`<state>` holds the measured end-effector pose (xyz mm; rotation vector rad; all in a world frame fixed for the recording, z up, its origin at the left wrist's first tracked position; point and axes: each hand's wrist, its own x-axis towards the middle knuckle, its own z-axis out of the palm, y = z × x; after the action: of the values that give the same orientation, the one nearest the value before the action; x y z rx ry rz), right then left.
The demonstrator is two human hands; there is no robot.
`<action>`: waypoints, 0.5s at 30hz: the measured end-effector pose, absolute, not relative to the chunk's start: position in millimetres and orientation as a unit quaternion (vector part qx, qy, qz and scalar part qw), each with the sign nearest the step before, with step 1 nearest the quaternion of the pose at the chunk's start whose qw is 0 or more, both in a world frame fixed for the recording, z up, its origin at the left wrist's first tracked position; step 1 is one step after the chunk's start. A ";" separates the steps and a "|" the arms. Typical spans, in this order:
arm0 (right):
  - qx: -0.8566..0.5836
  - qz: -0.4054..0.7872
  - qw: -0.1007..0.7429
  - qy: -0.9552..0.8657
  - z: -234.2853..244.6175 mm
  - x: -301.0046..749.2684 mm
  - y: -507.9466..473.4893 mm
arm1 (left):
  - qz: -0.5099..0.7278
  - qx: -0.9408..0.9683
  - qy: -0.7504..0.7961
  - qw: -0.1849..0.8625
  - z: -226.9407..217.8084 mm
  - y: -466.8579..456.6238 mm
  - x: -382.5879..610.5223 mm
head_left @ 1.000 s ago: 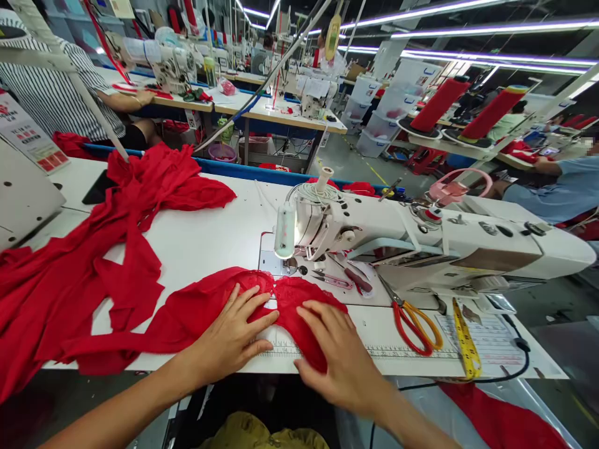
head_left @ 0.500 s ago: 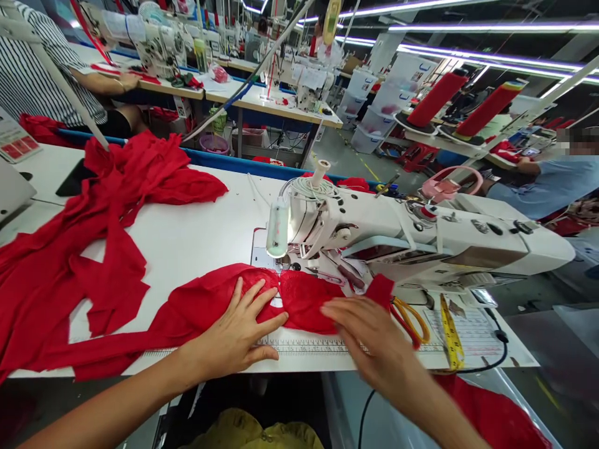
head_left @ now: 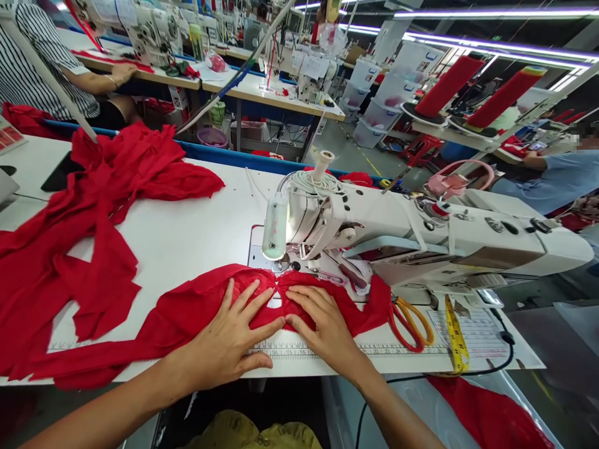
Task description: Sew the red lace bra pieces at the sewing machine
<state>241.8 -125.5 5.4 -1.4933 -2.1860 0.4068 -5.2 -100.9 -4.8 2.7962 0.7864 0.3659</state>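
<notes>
A red lace garment piece (head_left: 196, 302) lies flat on the white table in front of the sewing machine (head_left: 397, 234). My left hand (head_left: 231, 333) rests on it with fingers spread, palm down. Beside it, my right hand (head_left: 325, 324) lies flat on the right part of the same piece, fingers stretched toward the needle area (head_left: 292, 265). The fingertips of both hands nearly meet at a small gap in the fabric. A printed ruler (head_left: 397, 349) runs along the table's front edge under my hands.
Orange-handled scissors (head_left: 409, 321) and a yellow tape measure (head_left: 453, 333) lie right of my hands. A heap of red fabric (head_left: 84, 224) covers the table's left side. A person in a striped shirt (head_left: 42, 62) works behind; another person sits at far right (head_left: 556, 181).
My right hand moved left from the scissors side and settled flat on the fabric next to my left hand. The fabric's right part got spread out toward the scissors.
</notes>
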 end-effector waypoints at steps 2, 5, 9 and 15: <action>-0.552 0.154 0.221 -0.789 8.0 240.3 -125.5 | 0.127 0.950 0.265 0.108 -4.8 -99.2 -5.3; -0.555 0.155 0.215 -0.789 10.0 240.4 -124.5 | 0.126 0.952 0.258 0.108 -5.1 -97.3 -6.7; -0.536 0.156 0.239 -0.794 12.2 242.0 -124.4 | 0.143 0.949 0.254 0.120 -3.4 -96.4 -8.7; -0.486 0.164 0.335 -0.790 16.3 238.9 -123.3 | 0.288 0.899 0.293 0.152 5.0 -91.7 -2.8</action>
<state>238.9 -123.3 16.3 -1.2667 -2.0616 0.4286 -2.8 -91.7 5.0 2.5802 0.8415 0.8253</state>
